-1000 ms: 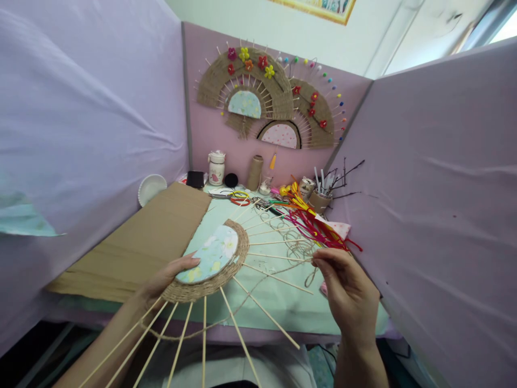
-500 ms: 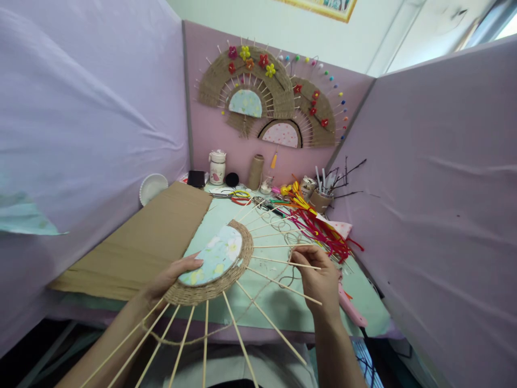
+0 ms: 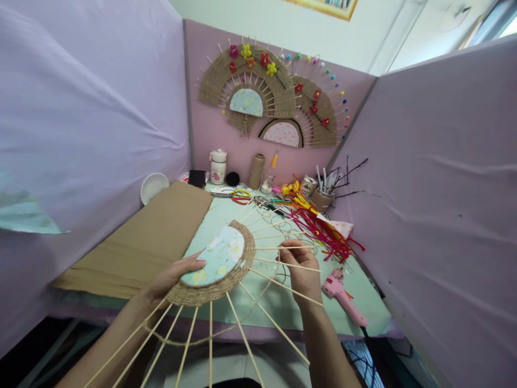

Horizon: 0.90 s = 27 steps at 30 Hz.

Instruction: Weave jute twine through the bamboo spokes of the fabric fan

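Note:
A half-woven fan lies on the green table: a floral half-disc (image 3: 218, 257) ringed by coiled jute weave (image 3: 210, 291), with several thin wooden sticks (image 3: 278, 326) fanning outward. My left hand (image 3: 172, 276) rests flat on the disc's near edge, thumb on the floral paper, fingers stretched out. My right hand (image 3: 299, 265) sits among the right-side sticks, fingers pinched on a jute cord (image 3: 266, 284) that trails down below the weave. The cord's far end is lost among loose loops on the table.
A pink glue gun (image 3: 343, 293) lies right of my right hand. Red and yellow strips (image 3: 319, 229), scissors (image 3: 236, 196), a jute spool (image 3: 255, 171), a jar (image 3: 217, 167) and a cup of tools (image 3: 321, 199) crowd the back. Cardboard (image 3: 149, 240) lies left. Lilac partitions enclose the desk.
My right hand has moved left, from near the red strips to the sticks beside the weave, drawing the cord along and uncovering the pink glue gun. The left hand stays put.

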{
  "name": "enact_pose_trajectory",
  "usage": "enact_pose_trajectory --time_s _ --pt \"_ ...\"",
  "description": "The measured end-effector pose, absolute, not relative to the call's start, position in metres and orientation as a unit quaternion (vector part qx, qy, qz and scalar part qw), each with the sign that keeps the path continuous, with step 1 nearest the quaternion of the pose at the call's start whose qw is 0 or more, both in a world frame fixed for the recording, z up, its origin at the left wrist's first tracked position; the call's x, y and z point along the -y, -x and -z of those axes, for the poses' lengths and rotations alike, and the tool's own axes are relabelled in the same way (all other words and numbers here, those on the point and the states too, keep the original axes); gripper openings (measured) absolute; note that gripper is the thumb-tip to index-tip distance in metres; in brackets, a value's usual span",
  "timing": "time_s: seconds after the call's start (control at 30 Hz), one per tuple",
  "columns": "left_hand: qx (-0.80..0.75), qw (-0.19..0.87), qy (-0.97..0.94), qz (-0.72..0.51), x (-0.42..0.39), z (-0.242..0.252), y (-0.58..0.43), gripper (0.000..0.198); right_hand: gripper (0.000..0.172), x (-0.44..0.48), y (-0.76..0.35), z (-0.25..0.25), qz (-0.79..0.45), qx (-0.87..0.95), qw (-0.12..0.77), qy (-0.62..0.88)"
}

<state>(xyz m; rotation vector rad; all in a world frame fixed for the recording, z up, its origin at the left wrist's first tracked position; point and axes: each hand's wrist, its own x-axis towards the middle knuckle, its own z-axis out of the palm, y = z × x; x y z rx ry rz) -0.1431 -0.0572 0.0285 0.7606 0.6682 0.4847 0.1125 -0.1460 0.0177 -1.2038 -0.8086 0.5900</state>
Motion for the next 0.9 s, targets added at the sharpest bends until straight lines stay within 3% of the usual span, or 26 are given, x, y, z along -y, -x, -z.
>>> enact_pose_trajectory --time_s 0.57,0.77,0.9 --pt "-0.323 0.837 -0.379 -0.225 0.059 -0.037 0.142 0.071 0.022 0.141 -0.115 -0.011 -0.241 0.364 0.717 0.543" --pt "-0.363 0.820 -0.364 -0.253 0.060 -0.044 0.141 0.069 0.019 0.137 -0.118 -0.005 -0.195 0.379 0.700 0.573" --pt "-0.395 0.802 -0.351 -0.278 0.060 -0.049 0.140 0.063 0.028 0.142 -0.122 0.000 -0.130 0.329 0.713 0.606"
